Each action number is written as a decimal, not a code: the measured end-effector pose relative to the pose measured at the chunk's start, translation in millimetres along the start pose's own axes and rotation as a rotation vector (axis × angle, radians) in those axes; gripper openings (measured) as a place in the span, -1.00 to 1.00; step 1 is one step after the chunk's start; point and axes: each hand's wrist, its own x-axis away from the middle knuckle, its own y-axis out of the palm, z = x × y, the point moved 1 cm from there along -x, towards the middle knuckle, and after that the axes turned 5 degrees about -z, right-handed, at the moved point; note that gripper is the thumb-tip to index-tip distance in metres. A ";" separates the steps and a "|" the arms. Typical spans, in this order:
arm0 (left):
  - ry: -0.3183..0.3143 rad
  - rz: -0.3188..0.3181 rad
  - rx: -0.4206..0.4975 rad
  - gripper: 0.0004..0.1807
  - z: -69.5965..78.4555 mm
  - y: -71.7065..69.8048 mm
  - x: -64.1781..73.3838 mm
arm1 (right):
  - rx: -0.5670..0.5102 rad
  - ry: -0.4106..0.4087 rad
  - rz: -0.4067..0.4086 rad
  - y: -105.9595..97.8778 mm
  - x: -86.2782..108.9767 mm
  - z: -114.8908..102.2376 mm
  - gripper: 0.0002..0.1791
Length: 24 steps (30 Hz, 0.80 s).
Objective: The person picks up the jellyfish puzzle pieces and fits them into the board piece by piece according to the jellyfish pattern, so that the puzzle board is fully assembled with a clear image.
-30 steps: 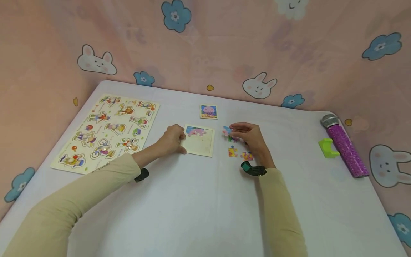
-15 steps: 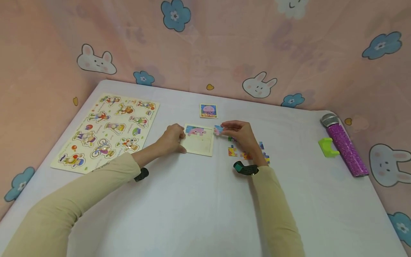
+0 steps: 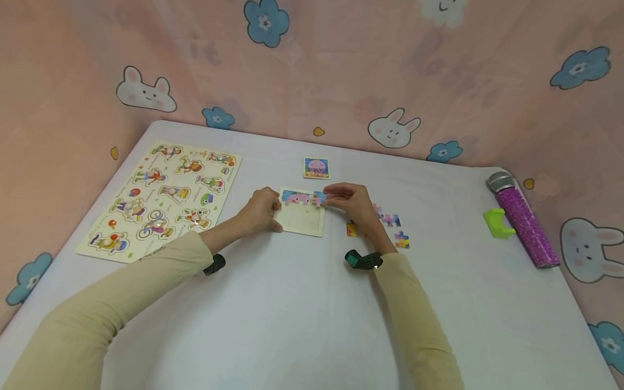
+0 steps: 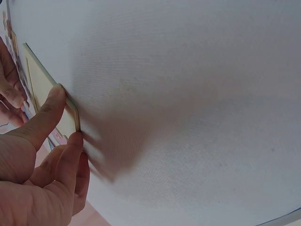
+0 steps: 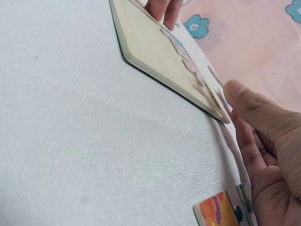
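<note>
A small square puzzle tray lies flat mid-table, with joined pink-and-blue jigsaw pieces along its far edge. My left hand grips the tray's left side; the left wrist view shows the thumb on its rim and fingers against the edge. Between thumb and fingers, my right hand pinches a blue-and-pink jigsaw piece over the tray's far right corner, beside the joined ones. In the right wrist view that piece is mostly hidden by the thumb. Loose jigsaw pieces lie right of the tray, partly under the right hand.
Behind the tray lies a small picture card with a pink octopus-like figure. A large peg puzzle board fills the table's left side. At the right are a purple glitter microphone and a green plastic holder.
My right hand has carried the pinched jigsaw piece leftward from above the loose pieces to the tray's far right corner. The left hand and tray have stayed put.
</note>
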 end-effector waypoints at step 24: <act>0.031 0.023 0.019 -0.42 0.6 -0.8 2.5 | 0.178 -0.006 -0.044 9.1 -6.4 -7.3 -0.68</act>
